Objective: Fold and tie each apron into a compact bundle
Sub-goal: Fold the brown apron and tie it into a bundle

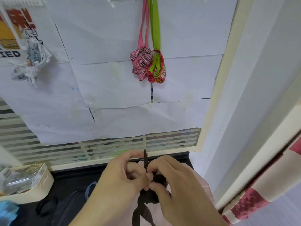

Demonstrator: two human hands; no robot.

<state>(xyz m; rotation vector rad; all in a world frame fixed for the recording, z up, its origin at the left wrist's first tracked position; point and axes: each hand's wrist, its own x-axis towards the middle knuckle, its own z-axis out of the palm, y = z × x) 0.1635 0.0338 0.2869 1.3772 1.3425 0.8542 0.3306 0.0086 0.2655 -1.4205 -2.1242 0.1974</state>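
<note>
both hands, left (123, 175) and right (177, 181), pinch the dark strap (145, 160) of the dark apron (149, 196) low over the bench (68, 178); if either grip slackens, i'd guess the knot loosens and the bundle unrolls.

White paper sheets (114, 75) cover a window with horizontal blinds (24, 141). A cream frame (216, 88) stands beside a white wall (260, 79). A red-and-cream curtain (254, 199) hangs at the right.
</note>
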